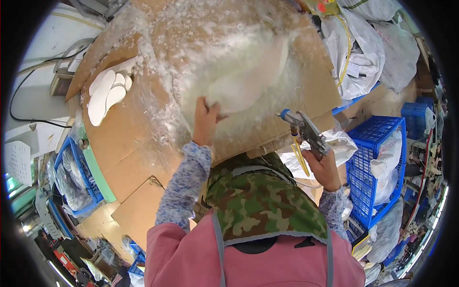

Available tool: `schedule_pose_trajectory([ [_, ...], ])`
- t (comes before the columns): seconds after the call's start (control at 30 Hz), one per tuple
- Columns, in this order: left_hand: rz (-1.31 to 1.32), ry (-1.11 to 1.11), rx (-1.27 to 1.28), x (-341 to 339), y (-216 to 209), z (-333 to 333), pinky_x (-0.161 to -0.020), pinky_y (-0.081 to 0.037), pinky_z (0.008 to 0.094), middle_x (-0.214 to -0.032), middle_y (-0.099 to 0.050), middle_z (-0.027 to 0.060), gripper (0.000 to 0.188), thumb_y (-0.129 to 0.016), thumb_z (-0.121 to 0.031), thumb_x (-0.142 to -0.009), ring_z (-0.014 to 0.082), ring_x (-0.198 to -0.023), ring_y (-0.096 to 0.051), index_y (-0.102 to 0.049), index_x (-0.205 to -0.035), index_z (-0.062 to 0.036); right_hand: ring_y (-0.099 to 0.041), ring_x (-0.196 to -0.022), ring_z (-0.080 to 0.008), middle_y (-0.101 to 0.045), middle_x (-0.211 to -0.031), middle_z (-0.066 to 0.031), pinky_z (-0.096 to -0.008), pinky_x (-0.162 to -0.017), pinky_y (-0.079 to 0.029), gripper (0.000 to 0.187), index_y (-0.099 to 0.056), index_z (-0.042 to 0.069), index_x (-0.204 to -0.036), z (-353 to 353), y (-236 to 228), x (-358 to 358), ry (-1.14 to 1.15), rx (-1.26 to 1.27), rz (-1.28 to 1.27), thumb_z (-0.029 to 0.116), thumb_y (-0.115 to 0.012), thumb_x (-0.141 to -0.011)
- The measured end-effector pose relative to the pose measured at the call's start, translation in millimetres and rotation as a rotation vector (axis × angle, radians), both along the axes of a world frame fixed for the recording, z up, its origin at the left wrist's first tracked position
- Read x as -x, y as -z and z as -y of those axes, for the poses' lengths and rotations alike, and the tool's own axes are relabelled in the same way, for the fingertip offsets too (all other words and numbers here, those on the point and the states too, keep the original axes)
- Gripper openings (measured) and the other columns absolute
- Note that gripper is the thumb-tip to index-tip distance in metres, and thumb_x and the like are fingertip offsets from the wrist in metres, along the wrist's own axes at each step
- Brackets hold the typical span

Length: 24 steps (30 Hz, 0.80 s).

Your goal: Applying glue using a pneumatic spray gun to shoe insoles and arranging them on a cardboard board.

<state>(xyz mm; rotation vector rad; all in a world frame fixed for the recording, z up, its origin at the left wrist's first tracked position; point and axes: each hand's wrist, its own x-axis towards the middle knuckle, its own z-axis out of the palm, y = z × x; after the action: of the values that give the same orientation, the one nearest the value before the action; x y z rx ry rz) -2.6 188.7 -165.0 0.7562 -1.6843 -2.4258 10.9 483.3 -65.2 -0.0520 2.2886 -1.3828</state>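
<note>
My right hand (324, 168) is wrapped round the handle of a metal spray gun (311, 134) with a blue ring at its nozzle end, which points left over the cardboard edge. My left hand (205, 123) is over the cardboard (138, 95), fingers apart and partly bent, beside the near left end of a long pale piece (239, 93). That piece looks blurred and whitish, so its outline and whether my fingertips touch it are hard to tell. Several white sole-shaped pieces (107, 93) lie overlapped on the left part of the cardboard.
White fibrous residue (158, 62) coats the cardboard. A yellow hose (300, 160) hangs below the gun. On the right stand a blue crate (375, 165) and white plastic bags (356, 52); another blue crate (79, 177) is on the left. A camouflage apron (263, 198) covers my lap.
</note>
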Motion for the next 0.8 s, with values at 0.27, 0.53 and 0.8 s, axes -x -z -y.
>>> schedule_pose_trajectory([
  [0.27,0.159,-0.066,0.183,-58,71,-8,-0.057,-0.05,0.0248,-0.083,-0.05,0.0049,0.022,-0.053,-0.006,-0.081,0.0101,-0.07,-0.051,-0.051,-0.101,0.0024,-0.059,-0.087,-0.0319,-0.06,-0.096,-0.019,-0.0343,-0.075,-0.045,0.034,-0.052,-0.001,-0.112,36,16,6,-0.325,-0.018,-0.088,0.005,-0.06,-0.08],
  [0.53,0.283,-0.001,0.305,-61,62,-7,-0.053,-0.05,0.0264,-0.079,-0.051,0.0062,0.026,-0.05,-0.003,-0.081,0.0134,-0.066,-0.056,-0.049,-0.105,0.0047,-0.056,-0.094,-0.0379,-0.057,-0.1,-0.0201,-0.0386,-0.079,-0.045,0.039,-0.047,0.001,-0.114,64,16,-3,-0.481,0.014,-0.075,0.001,-0.058,-0.076],
  [0.8,0.209,-0.036,0.318,-63,65,-13,-0.058,-0.052,0.0261,-0.087,-0.055,0.0083,0.028,-0.052,0.002,-0.082,0.0129,-0.074,-0.057,-0.047,-0.109,0.0035,-0.06,-0.082,-0.0294,-0.061,-0.088,-0.016,-0.0338,-0.071,-0.046,0.03,-0.05,0.001,-0.11,55,17,-3,-0.411,-0.09,-0.068,0.004,-0.058,-0.081],
])
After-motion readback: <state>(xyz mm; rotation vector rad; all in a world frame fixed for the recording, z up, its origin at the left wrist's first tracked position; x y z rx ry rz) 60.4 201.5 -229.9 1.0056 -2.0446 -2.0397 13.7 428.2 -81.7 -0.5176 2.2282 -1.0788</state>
